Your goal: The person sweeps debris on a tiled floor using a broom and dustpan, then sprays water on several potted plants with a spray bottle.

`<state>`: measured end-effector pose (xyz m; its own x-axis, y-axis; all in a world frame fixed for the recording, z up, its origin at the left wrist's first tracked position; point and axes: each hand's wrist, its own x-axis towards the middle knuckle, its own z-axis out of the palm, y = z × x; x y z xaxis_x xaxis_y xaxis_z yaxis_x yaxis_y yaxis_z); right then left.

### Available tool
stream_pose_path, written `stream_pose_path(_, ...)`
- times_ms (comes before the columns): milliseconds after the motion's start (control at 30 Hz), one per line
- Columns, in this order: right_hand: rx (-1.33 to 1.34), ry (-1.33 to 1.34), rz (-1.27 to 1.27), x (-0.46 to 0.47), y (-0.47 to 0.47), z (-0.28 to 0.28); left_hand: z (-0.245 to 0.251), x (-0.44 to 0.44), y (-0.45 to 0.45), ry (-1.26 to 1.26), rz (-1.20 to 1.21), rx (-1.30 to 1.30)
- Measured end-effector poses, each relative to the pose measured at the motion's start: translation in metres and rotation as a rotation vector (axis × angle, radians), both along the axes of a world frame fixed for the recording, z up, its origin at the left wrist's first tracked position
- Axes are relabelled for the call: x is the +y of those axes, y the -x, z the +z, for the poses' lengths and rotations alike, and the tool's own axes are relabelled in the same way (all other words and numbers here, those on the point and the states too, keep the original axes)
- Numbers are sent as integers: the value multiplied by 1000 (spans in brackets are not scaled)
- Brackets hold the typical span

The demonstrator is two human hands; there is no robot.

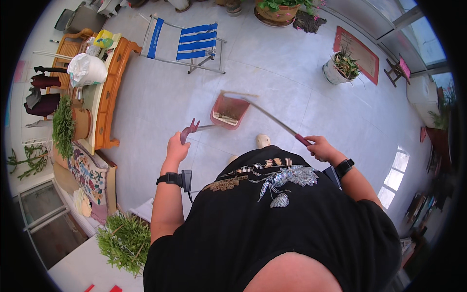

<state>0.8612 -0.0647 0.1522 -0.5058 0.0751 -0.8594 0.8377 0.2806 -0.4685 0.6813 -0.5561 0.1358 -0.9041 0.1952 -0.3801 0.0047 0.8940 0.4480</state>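
My left hand grips the upper end of a long-handled dustpan, whose reddish pan rests on the tiled floor ahead of me. Dark debris lies inside the pan, and a pale comb-like strip runs along its near side. The dustpan's forked handle top sticks out beyond my fingers. In my right hand is the dark red grip of a broom with a metal stick. Its head lies at the far lip of the pan, slightly blurred, with brownish bristles along the far edge.
A folding chair with blue straps stands ahead to the left, beside a wooden table bearing a white bag and a potted plant. To the right are a white plant pot and a red-edged mat. My shoe is below the broom.
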Motion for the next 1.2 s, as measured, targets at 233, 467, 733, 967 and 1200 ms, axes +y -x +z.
stream_pose_path(233, 82, -170, -247, -17, -21, -48, 24, -42, -35, 2, -10, -58)
stream_pose_path(467, 84, -195, -33, -74, -40, -119, 28, -62, -62, 60, -83, -91)
stream_pose_path(733, -63, 106, -23, -179, -68, -39, 17, -79, -66, 50, -107, -59)
stream_pose_path(967, -12, 5, -72, -173, -72, 19, 18, -132, -82, 12, -26, -57)
stream_pose_path(1200, 204, -228, 43, -187, 10, -97, 17, -165, -91, -8, 1, -70)
